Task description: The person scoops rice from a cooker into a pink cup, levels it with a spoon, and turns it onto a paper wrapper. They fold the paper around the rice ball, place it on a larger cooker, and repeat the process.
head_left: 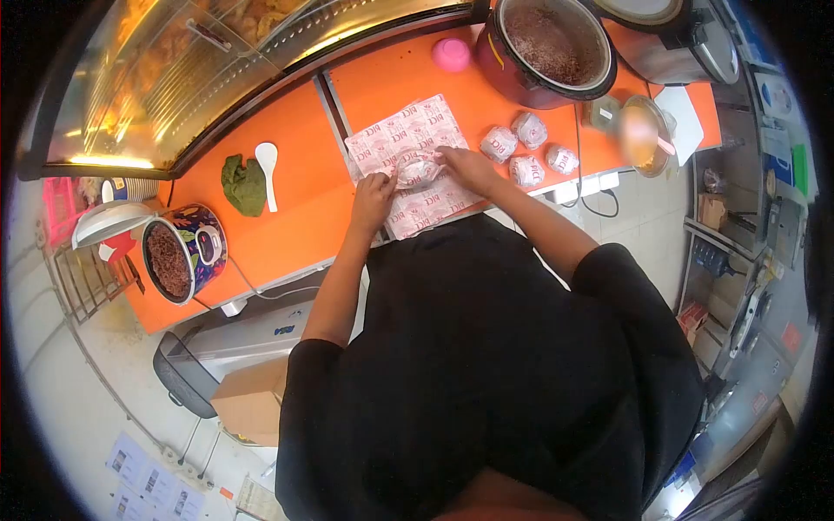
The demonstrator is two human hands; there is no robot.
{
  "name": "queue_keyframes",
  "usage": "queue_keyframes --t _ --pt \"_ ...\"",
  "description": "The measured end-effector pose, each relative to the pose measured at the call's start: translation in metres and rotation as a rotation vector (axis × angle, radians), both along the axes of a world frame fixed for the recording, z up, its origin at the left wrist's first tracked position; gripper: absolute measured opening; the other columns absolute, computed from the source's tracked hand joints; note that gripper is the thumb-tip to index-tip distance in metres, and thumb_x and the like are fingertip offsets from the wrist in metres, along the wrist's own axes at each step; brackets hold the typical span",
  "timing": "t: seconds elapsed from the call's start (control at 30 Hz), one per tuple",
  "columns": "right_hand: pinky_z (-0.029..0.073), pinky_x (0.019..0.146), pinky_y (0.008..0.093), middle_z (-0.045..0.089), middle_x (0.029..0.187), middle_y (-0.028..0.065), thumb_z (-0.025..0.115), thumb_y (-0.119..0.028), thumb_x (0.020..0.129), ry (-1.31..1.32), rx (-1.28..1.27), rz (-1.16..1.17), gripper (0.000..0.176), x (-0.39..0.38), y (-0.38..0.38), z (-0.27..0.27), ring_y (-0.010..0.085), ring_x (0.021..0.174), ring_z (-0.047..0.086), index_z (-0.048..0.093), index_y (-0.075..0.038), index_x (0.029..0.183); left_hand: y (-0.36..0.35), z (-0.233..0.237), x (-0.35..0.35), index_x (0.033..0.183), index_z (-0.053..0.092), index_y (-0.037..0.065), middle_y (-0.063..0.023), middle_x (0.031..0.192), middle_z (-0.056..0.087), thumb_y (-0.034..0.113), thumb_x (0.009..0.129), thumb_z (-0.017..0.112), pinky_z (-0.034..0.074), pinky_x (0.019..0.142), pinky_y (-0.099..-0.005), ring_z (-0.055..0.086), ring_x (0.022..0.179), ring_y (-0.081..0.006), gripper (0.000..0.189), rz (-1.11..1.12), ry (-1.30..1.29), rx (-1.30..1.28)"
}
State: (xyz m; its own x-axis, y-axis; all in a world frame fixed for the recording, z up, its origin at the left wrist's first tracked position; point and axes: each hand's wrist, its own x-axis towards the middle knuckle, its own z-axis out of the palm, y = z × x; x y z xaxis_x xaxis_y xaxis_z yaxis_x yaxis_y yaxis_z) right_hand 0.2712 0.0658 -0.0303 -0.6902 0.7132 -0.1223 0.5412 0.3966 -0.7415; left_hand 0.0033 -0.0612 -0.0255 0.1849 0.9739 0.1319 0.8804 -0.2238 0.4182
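A partly wrapped parcel [420,174] in red-and-white printed paper lies between my hands, its filling hidden. My left hand [374,194] pinches the paper at the parcel's left end. At the right end, the fingers of my right hand [466,169] are closed on the same paper. Beneath the parcel are printed wrapping sheets [417,123], spread at an angle by the counter's front edge. Several finished round parcels [527,130] in matching paper sit just right of my right hand.
Dark rice fills a large cooker [556,43] at the back right and a smaller patterned cooker [184,254] at far left. On the orange counter [300,122] are a white rice paddle [268,174], green leaves [243,186] and a pink bowl [451,55]. A glass display case [191,78] borders the back.
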Motion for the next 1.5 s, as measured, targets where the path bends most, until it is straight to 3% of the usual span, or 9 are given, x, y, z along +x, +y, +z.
queue_keyframes --t 0.3,0.4,0.6,0.73,0.87,0.97,1.1,1.23,1.5 --pt "0.056 0.078 0.0418 0.075 0.090 0.0135 0.072 -0.009 0.084 -0.319 -0.170 0.242 0.015 -0.054 0.075 -0.011 0.0347 0.086 0.072 0.070 -0.005 0.099 0.067 0.005 -0.019 0.109 0.070 0.008 -0.0147 0.103 0.074 0.018 0.082 0.081 0.055 0.080 -0.0446 0.071 0.098 -0.0336 0.031 0.236 -0.164 -0.736" --pt "0.055 0.082 0.0412 0.074 0.097 0.0145 0.072 -0.008 0.082 -0.418 0.018 0.175 0.019 -0.069 0.056 0.004 0.0334 0.096 0.070 0.072 -0.008 0.101 0.085 0.012 -0.004 0.105 0.066 0.009 -0.0127 0.108 0.074 0.019 0.077 0.084 0.054 0.084 -0.0495 0.070 0.098 -0.0365 0.035 0.246 0.219 -0.612" --pt "0.051 0.098 0.0417 0.068 0.119 0.0088 0.071 -0.013 0.087 -0.004 0.322 0.183 0.016 -0.037 0.042 -0.011 0.0324 0.107 0.066 0.072 -0.008 0.102 0.068 0.005 -0.007 0.112 0.059 0.009 -0.0142 0.094 0.069 0.011 0.077 0.081 0.053 0.084 -0.0513 0.068 0.093 -0.0370 0.042 -0.067 -0.109 -0.086" --pt "0.052 0.092 0.0354 0.066 0.119 0.0031 0.076 -0.015 0.090 0.392 -0.875 -0.021 0.025 -0.020 0.036 0.000 0.0213 0.102 0.065 0.068 -0.011 0.113 0.045 -0.022 0.003 0.132 0.043 0.008 -0.0101 0.113 0.062 -0.010 0.087 0.060 0.051 0.093 -0.0360 0.062 0.117 -0.0228 0.052 0.198 -0.542 -0.714" --pt "0.054 0.097 0.0402 0.062 0.125 0.0061 0.070 -0.010 0.096 0.645 -1.713 -0.400 0.035 -0.015 0.025 -0.020 0.0205 0.114 0.064 0.060 -0.011 0.130 0.035 0.023 0.051 0.143 0.037 0.005 -0.0135 0.130 0.059 -0.015 0.086 0.055 0.045 0.108 -0.0349 0.057 0.127 -0.0217 0.063 0.176 -1.232 -0.560" --pt "0.056 0.092 0.0331 0.067 0.116 0.0055 0.068 -0.013 0.098 0.365 -1.364 -0.612 0.033 -0.024 0.006 0.080 0.0180 0.105 0.067 0.061 -0.009 0.129 0.035 0.042 0.062 0.140 0.042 0.005 -0.0126 0.129 0.060 -0.017 0.083 0.054 0.046 0.107 -0.0360 0.056 0.128 -0.0223 0.062 0.173 -1.220 -0.490" --pt "0.053 0.083 0.0283 0.068 0.116 0.0100 0.060 -0.029 0.104 0.117 -0.715 -0.450 0.039 -0.010 -0.003 0.076 0.0176 0.098 0.066 0.058 0.000 0.130 0.054 0.120 0.083 0.134 0.047 0.001 -0.0247 0.126 0.063 -0.009 0.083 0.054 0.049 0.102 -0.0421 0.062 0.122 -0.0381 0.053 0.295 -0.432 -0.640" --pt "0.052 0.079 0.0350 0.069 0.108 0.0198 0.064 -0.047 0.099 0.294 -0.262 -0.499 0.057 -0.013 -0.032 0.084 0.0217 0.095 0.066 0.062 0.006 0.120 0.059 0.150 0.105 0.131 0.049 0.001 -0.0327 0.115 0.063 -0.002 0.085 0.058 0.050 0.092 -0.0474 0.064 0.111 -0.0464 0.047 0.282 -0.296 -0.590" --pt "0.050 0.092 0.0335 0.066 0.117 0.0068 0.077 -0.029 0.093 0.793 -1.192 -0.409 0.044 0.057 -0.016 0.155 0.0169 0.104 0.065 0.061 -0.004 0.125 0.068 0.148 0.131 0.137 0.043 0.008 -0.0075 0.130 0.046 -0.004 0.081 0.076 0.049 0.094 -0.0356 0.054 0.112 -0.0200 0.067 -0.152 -1.178 -0.607"
